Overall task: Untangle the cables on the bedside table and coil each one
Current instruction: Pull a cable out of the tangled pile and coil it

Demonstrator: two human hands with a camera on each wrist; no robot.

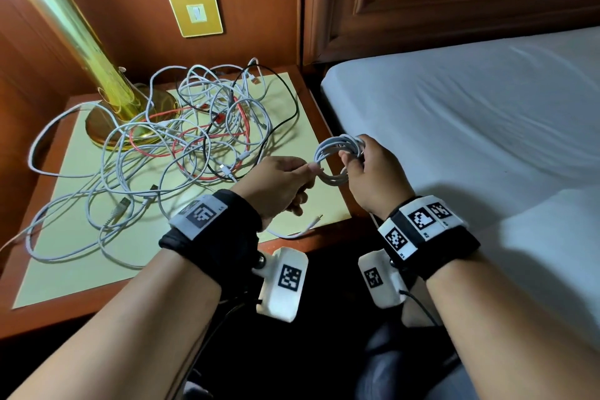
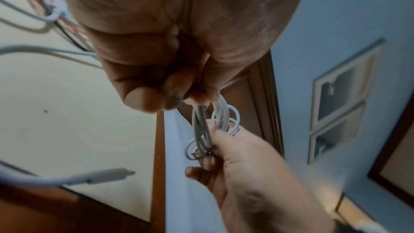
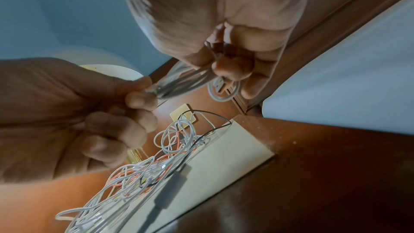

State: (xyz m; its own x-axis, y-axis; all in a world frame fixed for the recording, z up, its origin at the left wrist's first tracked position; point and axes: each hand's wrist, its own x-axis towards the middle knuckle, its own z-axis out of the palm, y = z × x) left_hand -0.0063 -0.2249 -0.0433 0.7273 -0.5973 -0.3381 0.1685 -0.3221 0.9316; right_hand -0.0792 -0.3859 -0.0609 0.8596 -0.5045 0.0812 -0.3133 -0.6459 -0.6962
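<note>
A: Where's the coiled white cable [image 1: 337, 157]?

B: Up in the air, off the bedside table [image 1: 292, 101], just past its front-right corner, between table and bed [image 1: 454, 114]. Both hands on it.

A: Grip, R hand?

B: Right hand [image 1: 373, 178] has fingers and thumb curled round the coil's right side, bundling several loops. The right wrist view shows a USB plug [image 3: 219, 83] hanging by those fingers.

A: L hand?

B: Left hand [image 1: 279, 185] pinches the coil's left edge w/ thumb and forefinger; other fingers are curled under. The left wrist view shows the same: fingertips [image 2: 143, 98] closed on the strands, the R hand below gripping the loops.

A: Rest of the cables?

B: Big tangled pile [image 1: 181, 140] on the table, left of the hands. Mostly white, plus a red cable [image 1: 191, 148] and a black cable [image 1: 289, 97] running through it. Pile sits against the brass lamp base [image 1: 126, 117] at the table's back-left, w/ some loops round the base. One white loop hangs over the table's left edge.

A: Anything loose near the front?

B: A white plug end [image 1: 313, 222] lies on the table near its front edge, just below the L hand. Whether it's part of the held coil, can't tell.

A: Behind the table?

B: Wood panel w/ a gold switch plate [image 1: 194, 11].
</note>
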